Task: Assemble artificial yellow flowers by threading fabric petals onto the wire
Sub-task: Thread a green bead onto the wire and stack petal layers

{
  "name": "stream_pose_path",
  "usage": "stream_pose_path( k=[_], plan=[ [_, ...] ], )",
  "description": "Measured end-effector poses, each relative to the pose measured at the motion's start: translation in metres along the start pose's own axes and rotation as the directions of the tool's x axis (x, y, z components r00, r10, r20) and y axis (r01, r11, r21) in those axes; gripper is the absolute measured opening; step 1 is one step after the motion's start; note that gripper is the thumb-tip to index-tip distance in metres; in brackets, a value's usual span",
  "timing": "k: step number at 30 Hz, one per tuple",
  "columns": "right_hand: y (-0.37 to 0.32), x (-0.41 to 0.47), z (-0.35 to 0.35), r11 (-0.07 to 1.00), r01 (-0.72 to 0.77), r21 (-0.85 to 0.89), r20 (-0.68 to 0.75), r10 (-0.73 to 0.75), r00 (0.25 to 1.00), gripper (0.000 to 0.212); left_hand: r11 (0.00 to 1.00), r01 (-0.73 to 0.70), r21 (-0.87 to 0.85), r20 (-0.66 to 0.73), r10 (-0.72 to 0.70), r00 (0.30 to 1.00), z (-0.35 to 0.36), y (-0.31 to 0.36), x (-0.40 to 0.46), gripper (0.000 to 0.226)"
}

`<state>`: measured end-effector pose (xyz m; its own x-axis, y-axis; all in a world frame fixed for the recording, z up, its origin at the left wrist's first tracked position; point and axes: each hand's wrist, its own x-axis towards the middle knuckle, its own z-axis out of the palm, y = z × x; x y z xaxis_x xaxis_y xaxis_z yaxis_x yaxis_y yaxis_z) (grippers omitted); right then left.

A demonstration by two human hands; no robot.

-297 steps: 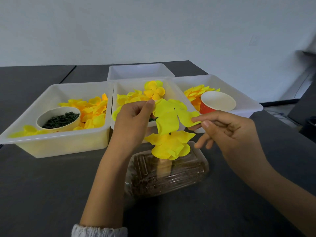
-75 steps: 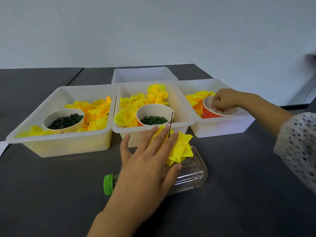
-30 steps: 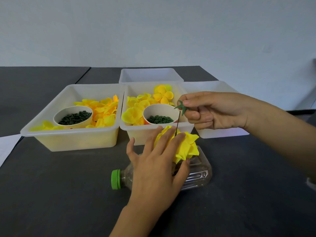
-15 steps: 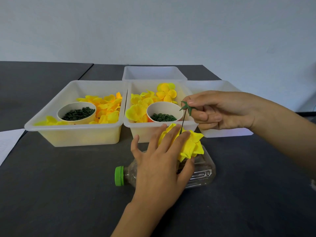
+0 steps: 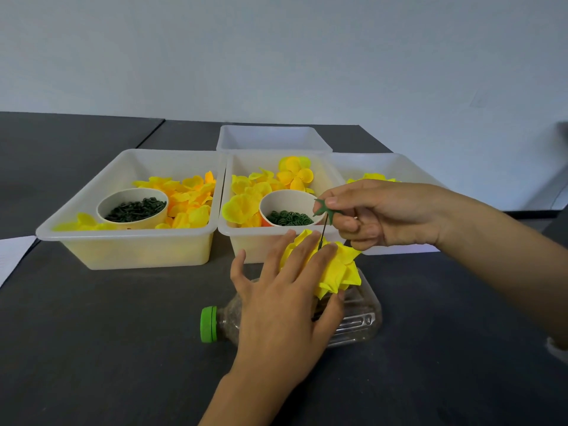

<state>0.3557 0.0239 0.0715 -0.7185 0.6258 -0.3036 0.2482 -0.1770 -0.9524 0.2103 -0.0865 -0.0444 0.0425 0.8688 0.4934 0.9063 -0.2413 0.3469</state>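
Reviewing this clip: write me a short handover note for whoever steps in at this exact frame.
Left hand: fingers straight, pressing the stacked yellow petals down on the clear bottle, which lies on its side; the wire rises between its fingers.
Right hand: pinches a green star-shaped calyx at the top of the wire.
Supplies: loose petals in the left tray and middle tray; each tray holds a cup of small green pieces.
Done: several petal layers are on the wire.
Left: probably slide the calyx down onto the petals, then lift the flower off.
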Motion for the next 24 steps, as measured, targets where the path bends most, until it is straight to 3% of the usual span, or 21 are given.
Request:
stream_pose_path(
  k=[6,9,11,13,15,17,20,24],
  plan=[
    [0.002,-0.001,0.000,0.999,-0.022,-0.026,-0.026,0.022,0.999,0.024,1.000,-0.001,0.004,0.004,0.001,1.000,0.000,0.001,0.001,0.049],
    [0.003,-0.003,0.001,0.948,-0.063,-0.312,-0.172,0.010,0.985,0.039,1.000,0.002,0.005,-0.001,-0.002,1.000,0.000,0.001,0.001,0.049],
    [0.005,-0.005,0.003,0.818,-0.081,-0.570,-0.328,-0.136,0.935,0.041,1.000,0.001,0.004,-0.007,-0.001,1.000,0.000,0.001,0.001,0.047],
    [0.006,-0.008,0.003,0.728,-0.015,-0.685,-0.398,-0.356,0.845,0.032,1.000,-0.001,0.011,-0.011,0.001,1.000,0.000,0.001,0.001,0.046],
    [0.003,-0.013,0.006,0.689,0.126,-0.713,-0.337,-0.495,0.801,0.021,1.000,-0.002,0.018,-0.011,0.002,1.000,0.000,0.001,0.001,0.046],
    [0.002,-0.014,0.011,0.641,0.192,-0.743,-0.244,-0.526,0.814,0.010,1.000,-0.005,0.026,-0.011,0.005,1.000,0.000,0.001,0.001,0.047],
    [0.006,-0.007,0.020,0.626,0.165,-0.762,-0.209,-0.479,0.853,0.010,1.000,-0.007,0.031,-0.011,0.008,1.000,0.000,0.001,0.000,0.048],
    [0.013,0.003,0.022,0.739,0.123,-0.663,-0.231,-0.358,0.905,0.014,0.999,-0.011,0.036,0.003,0.011,1.000,-0.003,0.000,0.000,0.050]
  ],
)
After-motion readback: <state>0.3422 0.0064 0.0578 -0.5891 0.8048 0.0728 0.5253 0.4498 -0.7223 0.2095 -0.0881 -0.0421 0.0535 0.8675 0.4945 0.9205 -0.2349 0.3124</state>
